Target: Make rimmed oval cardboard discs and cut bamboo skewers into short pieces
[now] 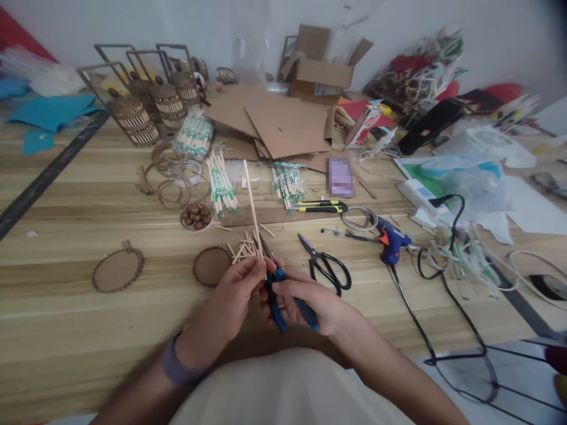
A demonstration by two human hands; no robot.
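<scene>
My left hand (230,295) pinches the lower end of a long thin bamboo stick (251,200) that points away from me. My right hand (305,298) grips blue-handled cutters (277,289), whose jaws sit at the stick just above my left fingers. A small pile of short cut stick pieces (243,248) lies on the wooden table (66,307) right behind my hands, beside a round cardboard disc (211,265). A second, oval cardboard disc (117,270) lies further left.
Black scissors (325,264), a blue glue gun (392,242) with its black cord, and a yellow utility knife (321,206) lie to the right. Packs of chopsticks (221,183), a dish of brown beads (197,216), woven lantern baskets (146,106) and cardboard sheets (283,124) fill the back.
</scene>
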